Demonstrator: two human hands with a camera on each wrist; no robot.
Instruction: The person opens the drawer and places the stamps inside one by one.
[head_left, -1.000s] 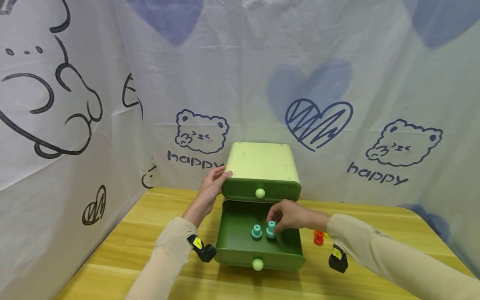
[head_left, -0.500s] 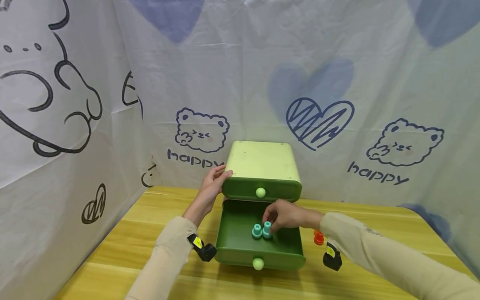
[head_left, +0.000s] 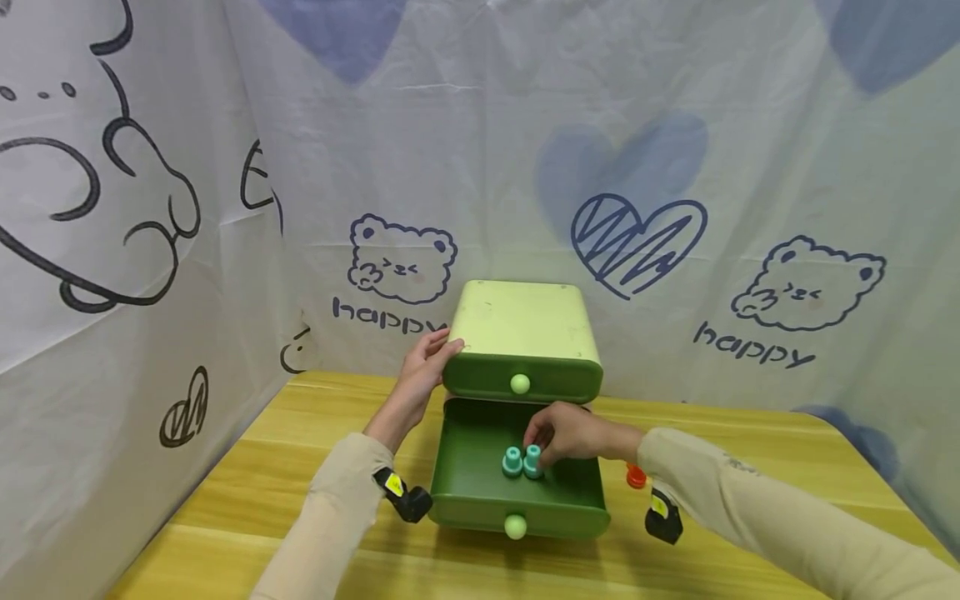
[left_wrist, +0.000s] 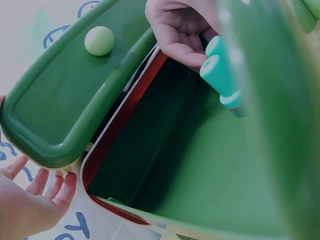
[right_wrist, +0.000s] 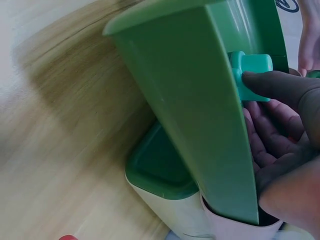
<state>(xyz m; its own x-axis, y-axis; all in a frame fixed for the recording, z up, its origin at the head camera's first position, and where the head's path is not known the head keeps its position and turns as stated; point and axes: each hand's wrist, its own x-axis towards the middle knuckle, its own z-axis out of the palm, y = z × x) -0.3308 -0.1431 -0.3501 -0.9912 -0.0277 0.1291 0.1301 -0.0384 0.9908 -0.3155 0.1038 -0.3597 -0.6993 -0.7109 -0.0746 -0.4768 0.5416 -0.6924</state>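
While the left hand (head_left: 416,375) rests against the side of the cabinet (head_left: 525,321) near the back edge of the desk (head_left: 292,483), its fingers slightly apart and its thumb at the top front corner, the right hand (head_left: 576,432) reaches into the pulled-out lower drawer (head_left: 465,513). There its thumb (right_wrist: 272,84) and fingers are clamped on a teal piece (head_left: 532,462), upright near the drawer's middle, toward its front edge. A second teal piece (head_left: 512,462) stands just to the left; whether the two touch, or whether the held one bears fully on the drawer floor, I cannot tell.

To do this well, the base should probably sit flat before the grip eases. The stem looks easy to tip, so parting thumb and fingers evenly and lifting straight up seems safest; a sideways pull could drag the piece over or nudge its neighbour. The forearm should clear the drawer's right edge. Light, even pressure from the left hand seems enough to brace the cabinet. A red piece (head_left: 636,477) lies on the desk beyond the drawer's right edge, partly hidden by the right sleeve (head_left: 720,475).
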